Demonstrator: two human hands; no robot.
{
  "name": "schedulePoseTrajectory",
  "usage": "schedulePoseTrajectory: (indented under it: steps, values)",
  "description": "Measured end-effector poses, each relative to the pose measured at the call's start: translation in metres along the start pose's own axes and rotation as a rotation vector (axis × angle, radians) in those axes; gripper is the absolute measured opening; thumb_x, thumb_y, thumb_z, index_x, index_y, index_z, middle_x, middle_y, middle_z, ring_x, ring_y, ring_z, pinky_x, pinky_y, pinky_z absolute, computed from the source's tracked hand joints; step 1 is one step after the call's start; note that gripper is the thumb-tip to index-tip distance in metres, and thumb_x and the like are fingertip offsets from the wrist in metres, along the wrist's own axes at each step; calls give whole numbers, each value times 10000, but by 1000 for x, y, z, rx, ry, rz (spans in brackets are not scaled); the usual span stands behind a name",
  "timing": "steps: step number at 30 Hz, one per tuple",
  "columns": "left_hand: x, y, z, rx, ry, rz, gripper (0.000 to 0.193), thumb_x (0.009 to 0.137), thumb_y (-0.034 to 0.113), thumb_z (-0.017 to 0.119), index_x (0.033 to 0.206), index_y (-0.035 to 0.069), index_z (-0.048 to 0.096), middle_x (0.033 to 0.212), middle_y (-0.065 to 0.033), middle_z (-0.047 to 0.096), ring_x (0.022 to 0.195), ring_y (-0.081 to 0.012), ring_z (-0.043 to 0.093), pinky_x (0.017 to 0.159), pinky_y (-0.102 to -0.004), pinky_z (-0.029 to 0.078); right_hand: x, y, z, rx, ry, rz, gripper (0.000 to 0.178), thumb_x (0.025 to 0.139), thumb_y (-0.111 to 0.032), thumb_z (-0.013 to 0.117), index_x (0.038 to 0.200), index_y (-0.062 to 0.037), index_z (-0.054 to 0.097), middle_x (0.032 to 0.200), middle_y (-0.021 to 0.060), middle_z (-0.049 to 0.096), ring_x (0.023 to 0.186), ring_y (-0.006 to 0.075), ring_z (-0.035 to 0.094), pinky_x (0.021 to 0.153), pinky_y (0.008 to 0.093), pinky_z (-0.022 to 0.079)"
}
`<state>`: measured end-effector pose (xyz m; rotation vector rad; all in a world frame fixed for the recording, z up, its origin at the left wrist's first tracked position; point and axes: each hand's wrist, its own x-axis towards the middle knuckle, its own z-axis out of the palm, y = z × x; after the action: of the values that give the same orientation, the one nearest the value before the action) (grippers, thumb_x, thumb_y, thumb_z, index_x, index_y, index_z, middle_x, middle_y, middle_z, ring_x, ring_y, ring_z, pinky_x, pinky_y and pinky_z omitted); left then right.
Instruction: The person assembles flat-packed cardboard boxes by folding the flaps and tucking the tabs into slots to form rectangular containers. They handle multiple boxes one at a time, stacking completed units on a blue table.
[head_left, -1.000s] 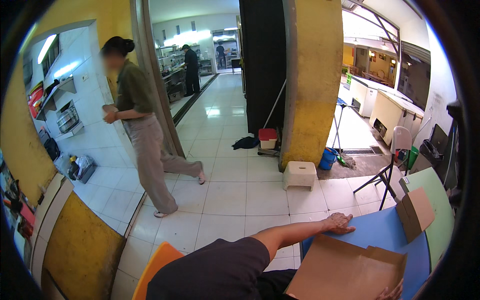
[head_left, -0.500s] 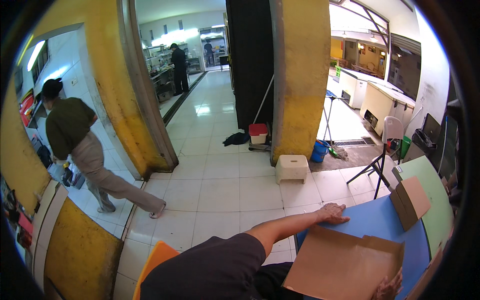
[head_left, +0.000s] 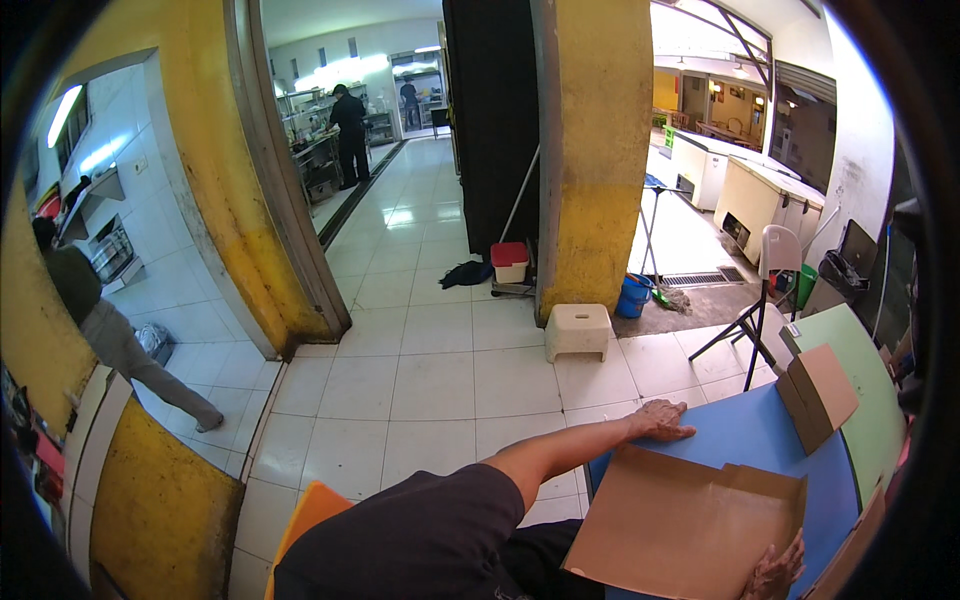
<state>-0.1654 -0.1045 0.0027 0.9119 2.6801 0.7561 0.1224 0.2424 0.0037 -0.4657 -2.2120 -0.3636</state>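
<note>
My left hand (head_left: 660, 420) rests on the blue tabletop (head_left: 730, 430), its fingers stretched out and nothing in them. Close below it lies a brown flat cardboard box (head_left: 690, 520), partly unfolded, with a notched far edge. At the box's lower right edge is my right hand (head_left: 778, 573), its fingers along the cardboard and gripping its side; part of this hand is hidden at the rim of the picture. A smaller folded cardboard box (head_left: 818, 398) stands at the far right of the blue tabletop.
A pale green tabletop (head_left: 860, 365) adjoins the blue one. Beyond stand a folding chair (head_left: 778, 255), a cream stool (head_left: 578, 333), a blue bucket (head_left: 633, 296) and a yellow pillar (head_left: 600, 150). One person (head_left: 75, 290) walks at the left; another (head_left: 350, 135) stands in the kitchen.
The person at the left has walked farther left, partly behind the yellow wall. The view has shifted slightly. My hands and the cardboard box stay nearly as they were.
</note>
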Motion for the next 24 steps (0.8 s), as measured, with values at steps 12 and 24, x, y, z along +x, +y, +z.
schedulePoseTrajectory:
  steps: [12,24]
  values:
    - [-2,3,-3,-8,-1,-27,732,935,610,490,1287,-32,503,1146,-310,645,1117,-445,610,980,-505,467,-2,1,2,-17,-20,29,588,943,-661,444,1281,-224,644,1185,52,665,1065,296,632,918,536,445]
    - [34,-29,17,-65,-32,-136,761,855,678,579,1174,-11,624,1077,-291,682,990,-407,666,867,-501,518,17,63,22,286,-225,273,565,902,-239,659,1422,-77,509,1415,192,513,1327,372,445,1117,478,349]
